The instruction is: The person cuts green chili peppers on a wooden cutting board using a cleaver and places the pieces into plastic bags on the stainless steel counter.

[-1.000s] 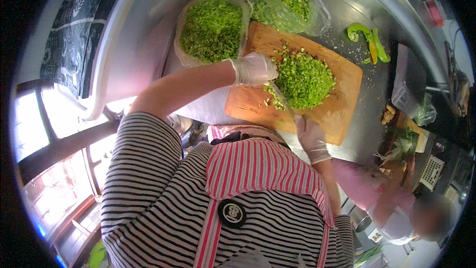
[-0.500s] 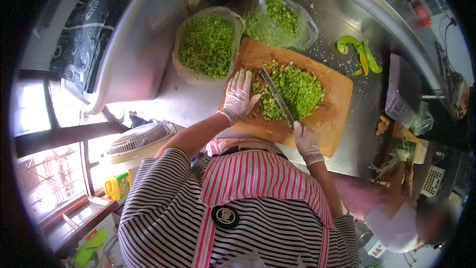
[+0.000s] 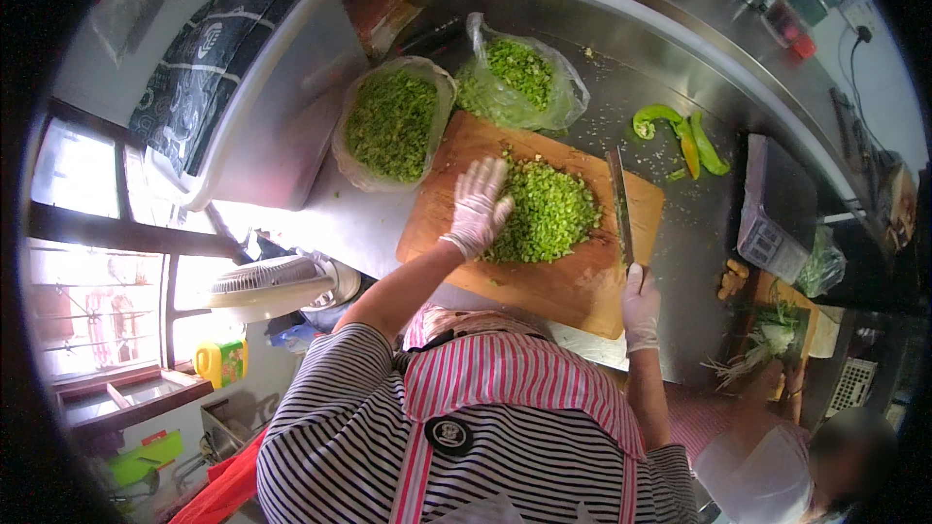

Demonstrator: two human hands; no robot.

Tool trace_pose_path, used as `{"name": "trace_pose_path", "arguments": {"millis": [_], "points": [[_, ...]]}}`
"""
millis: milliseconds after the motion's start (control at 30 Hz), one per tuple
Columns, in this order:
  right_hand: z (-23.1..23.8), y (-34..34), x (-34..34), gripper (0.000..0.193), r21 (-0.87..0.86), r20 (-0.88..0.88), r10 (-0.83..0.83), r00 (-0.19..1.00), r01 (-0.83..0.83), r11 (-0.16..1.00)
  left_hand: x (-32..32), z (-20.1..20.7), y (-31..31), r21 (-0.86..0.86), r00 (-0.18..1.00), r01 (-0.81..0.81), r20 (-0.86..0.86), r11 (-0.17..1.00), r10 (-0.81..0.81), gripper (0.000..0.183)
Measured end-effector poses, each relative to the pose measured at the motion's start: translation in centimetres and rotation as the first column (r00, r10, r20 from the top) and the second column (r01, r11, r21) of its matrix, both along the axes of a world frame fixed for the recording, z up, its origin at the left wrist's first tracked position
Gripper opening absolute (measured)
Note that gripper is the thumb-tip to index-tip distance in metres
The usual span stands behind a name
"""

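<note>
On a wooden cutting board lies a heap of finely chopped green vegetable. My left hand, in a clear glove, rests at the heap's left side, its fingers stretched out and nothing held. With my gloved right hand I grip the handle of a kitchen knife. Its long blade stands over the board to the right of the heap, apart from it. Beyond the board's far left edge are two clear plastic bags, a fuller one with chopped greens and another one lying partly open.
Cut green peppers and scattered seeds lie on the metal counter. To the right are a scale, ginger and spring onions, near another person's arm. A large pale bin stands left, above a fan.
The knife has gone from across the heap's left part to the heap's right side. My left hand has come to the heap's left edge, and the heap looks more compact. The whole view has shifted.
</note>
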State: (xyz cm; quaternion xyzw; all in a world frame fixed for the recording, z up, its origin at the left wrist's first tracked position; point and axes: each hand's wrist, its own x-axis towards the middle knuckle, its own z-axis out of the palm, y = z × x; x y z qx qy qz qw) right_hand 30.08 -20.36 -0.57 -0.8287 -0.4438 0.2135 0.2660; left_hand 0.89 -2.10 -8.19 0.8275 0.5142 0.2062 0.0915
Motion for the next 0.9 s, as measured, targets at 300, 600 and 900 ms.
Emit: {"name": "trace_pose_path", "arguments": {"millis": [300,600,900], "points": [[-3.8,3.5,-1.7,0.049,-0.111,0.395,0.207,0.895,-0.177,0.978,1.7,-2.6,8.1,-0.047,0.986,0.162,-0.023,0.986,-0.163,0.073],[0.9,-0.2,-4.6,0.043,-0.131,-0.646,-0.217,0.732,0.174,0.976,4.4,4.6,2.0,-0.082,0.82,0.572,0.079,0.816,-0.567,0.074],[-0.8,-2.5,-6.4,0.05,-0.086,-0.962,-0.173,0.21,0.369,0.925,10.6,8.5,-7.6,-0.084,0.514,0.851,0.337,0.518,-0.789,0.097]]}}
